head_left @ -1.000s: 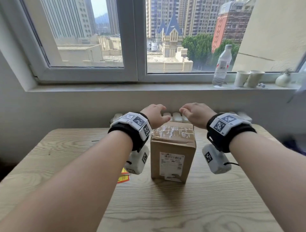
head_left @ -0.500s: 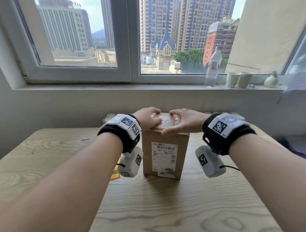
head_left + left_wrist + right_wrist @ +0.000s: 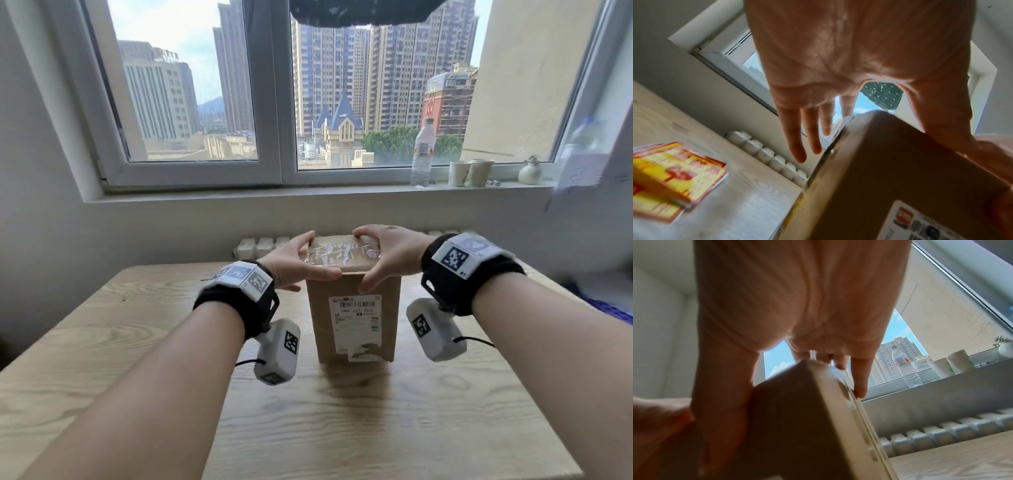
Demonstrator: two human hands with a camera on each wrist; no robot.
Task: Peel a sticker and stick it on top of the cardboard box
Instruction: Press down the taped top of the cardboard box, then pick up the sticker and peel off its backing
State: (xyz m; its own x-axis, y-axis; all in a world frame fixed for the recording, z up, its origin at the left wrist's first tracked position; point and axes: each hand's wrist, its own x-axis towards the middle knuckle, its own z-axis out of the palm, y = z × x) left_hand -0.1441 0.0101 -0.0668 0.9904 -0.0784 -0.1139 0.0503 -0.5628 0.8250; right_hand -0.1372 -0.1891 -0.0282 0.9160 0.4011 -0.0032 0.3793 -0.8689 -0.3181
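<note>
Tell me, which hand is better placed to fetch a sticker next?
Probably the left hand. The red-and-yellow sticker sheets lie on the wooden table on its side of the tall brown cardboard box; the right hand would have to cross over the box.

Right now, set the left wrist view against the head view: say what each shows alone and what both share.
Only the left wrist view shows the red and yellow sticker sheets lying on the table left of the box; in the head view the left forearm and wrist camera cover that spot.

Only the head view shows the right hand on the box's right top edge, the taped top, and the water bottle and paper cups on the sill.

Both show the left hand at the cardboard box, the shipping label, the wooden table and the window.
</note>
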